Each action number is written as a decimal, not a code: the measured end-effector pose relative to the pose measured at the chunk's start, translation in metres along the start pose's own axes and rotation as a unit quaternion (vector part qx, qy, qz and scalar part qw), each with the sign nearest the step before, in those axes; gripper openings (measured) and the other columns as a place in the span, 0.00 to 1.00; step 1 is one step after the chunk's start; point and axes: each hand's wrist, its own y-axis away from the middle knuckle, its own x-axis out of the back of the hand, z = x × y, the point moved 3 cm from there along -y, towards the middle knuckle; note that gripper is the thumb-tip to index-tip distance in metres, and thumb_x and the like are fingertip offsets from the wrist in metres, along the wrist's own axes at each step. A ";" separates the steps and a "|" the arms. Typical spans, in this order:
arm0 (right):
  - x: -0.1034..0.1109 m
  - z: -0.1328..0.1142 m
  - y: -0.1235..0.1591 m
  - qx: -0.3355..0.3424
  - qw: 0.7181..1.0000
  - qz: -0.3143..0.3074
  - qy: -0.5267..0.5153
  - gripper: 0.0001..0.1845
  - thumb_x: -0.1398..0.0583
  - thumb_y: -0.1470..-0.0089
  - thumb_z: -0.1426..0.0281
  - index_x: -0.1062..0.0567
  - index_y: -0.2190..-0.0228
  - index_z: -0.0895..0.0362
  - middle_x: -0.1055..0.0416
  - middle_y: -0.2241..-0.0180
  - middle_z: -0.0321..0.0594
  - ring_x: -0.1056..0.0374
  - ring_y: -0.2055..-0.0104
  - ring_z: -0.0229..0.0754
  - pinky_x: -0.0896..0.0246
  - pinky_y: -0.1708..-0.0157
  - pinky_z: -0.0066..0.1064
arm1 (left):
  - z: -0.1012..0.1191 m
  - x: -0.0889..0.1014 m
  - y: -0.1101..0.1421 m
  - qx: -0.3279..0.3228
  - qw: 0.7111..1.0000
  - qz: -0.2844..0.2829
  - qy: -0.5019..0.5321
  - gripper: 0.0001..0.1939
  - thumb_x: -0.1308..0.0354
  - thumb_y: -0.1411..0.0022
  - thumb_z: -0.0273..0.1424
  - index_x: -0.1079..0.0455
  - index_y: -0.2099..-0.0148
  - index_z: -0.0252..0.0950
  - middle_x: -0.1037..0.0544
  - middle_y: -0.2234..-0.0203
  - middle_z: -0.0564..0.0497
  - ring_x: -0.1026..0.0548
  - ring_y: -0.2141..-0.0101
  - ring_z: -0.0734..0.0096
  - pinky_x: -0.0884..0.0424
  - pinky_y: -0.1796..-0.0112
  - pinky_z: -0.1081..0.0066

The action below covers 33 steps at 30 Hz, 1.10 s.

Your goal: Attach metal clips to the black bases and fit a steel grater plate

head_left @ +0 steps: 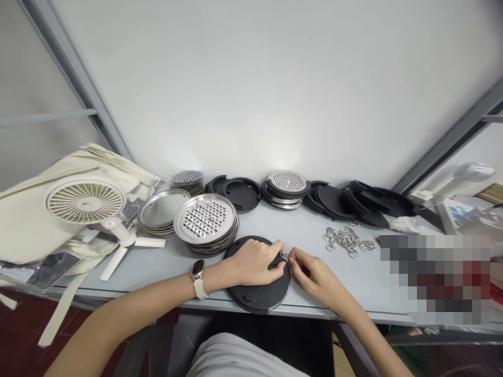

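In the head view, the left hand (255,262) is lying across the top of a round black disc (257,297), its fingers partly curled and its forefinger and thumb reaching toward the disc's right edge; whether it is also gripping anything is impossible to tell. The right hand (312,272) is pinching a small metal wire clip (283,256) between thumb and forefinger at that same edge, its other fingers curling in. The disc is lying on the grey surface (314,241), near its front edge, with a bright metal rim showing along its lower right side. A watch (198,269) is circling the left wrist.

Just behind the disc, to the left, a stack of metal grater plates (208,220) is standing beside a stack of plain metal plates (163,208). Along the wall, a smaller grater stack (186,178), black round trays (241,193), a perforated metal plate (288,181) on a pile and more black round parts (336,203) are sitting in a row. A loose heap of wire clips (349,241) is lying to the right of the hands. A white fan (86,201) is resting at far left, by a cream bag (23,230).
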 end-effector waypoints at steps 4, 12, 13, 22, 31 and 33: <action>0.000 0.001 0.001 -0.008 1.000 0.010 -0.010 0.12 0.53 0.36 0.64 0.41 0.72 0.53 0.46 0.81 0.26 0.48 0.79 0.35 0.53 0.77 0.26 | -0.001 -0.001 0.000 0.000 1.000 0.005 0.000 0.09 0.51 0.37 0.37 0.40 0.62 0.36 0.25 0.79 0.52 0.24 0.77 0.63 0.40 0.78 0.70; 0.001 -0.001 0.001 -0.002 0.999 0.019 -0.030 0.11 0.53 0.36 0.64 0.41 0.70 0.53 0.46 0.80 0.26 0.48 0.79 0.35 0.51 0.76 0.26 | -0.001 -0.001 -0.001 0.008 1.000 0.006 0.020 0.09 0.50 0.37 0.37 0.40 0.60 0.36 0.24 0.77 0.52 0.23 0.75 0.63 0.39 0.76 0.70; 0.001 -0.001 0.000 0.000 0.999 0.020 -0.032 0.11 0.53 0.36 0.64 0.41 0.70 0.53 0.46 0.80 0.26 0.48 0.79 0.35 0.51 0.76 0.26 | -0.001 -0.001 -0.001 0.010 1.000 0.005 0.022 0.09 0.50 0.37 0.37 0.40 0.60 0.37 0.24 0.76 0.53 0.23 0.75 0.63 0.39 0.76 0.70; 0.003 -0.006 -0.001 0.027 0.999 0.014 -0.012 0.10 0.54 0.35 0.67 0.39 0.69 0.53 0.42 0.77 0.29 0.45 0.77 0.35 0.48 0.73 0.26 | -0.005 -0.001 -0.001 0.027 0.999 -0.013 0.039 0.08 0.59 0.31 0.33 0.41 0.58 0.37 0.25 0.76 0.53 0.24 0.73 0.64 0.37 0.73 0.70; 0.003 -0.008 -0.001 0.016 0.999 0.030 -0.010 0.08 0.51 0.38 0.68 0.38 0.70 0.53 0.45 0.80 0.28 0.47 0.79 0.36 0.49 0.77 0.26 | -0.008 -0.001 -0.001 0.039 0.995 -0.010 0.086 0.09 0.61 0.29 0.33 0.41 0.57 0.37 0.24 0.72 0.51 0.23 0.70 0.63 0.34 0.70 0.70; 0.005 -0.010 -0.002 0.031 0.998 0.048 -0.006 0.08 0.51 0.38 0.69 0.37 0.70 0.54 0.41 0.77 0.31 0.43 0.76 0.37 0.45 0.74 0.27 | -0.009 -0.002 -0.001 0.041 0.995 -0.007 0.093 0.09 0.61 0.29 0.34 0.41 0.57 0.37 0.23 0.71 0.51 0.22 0.69 0.63 0.34 0.69 0.69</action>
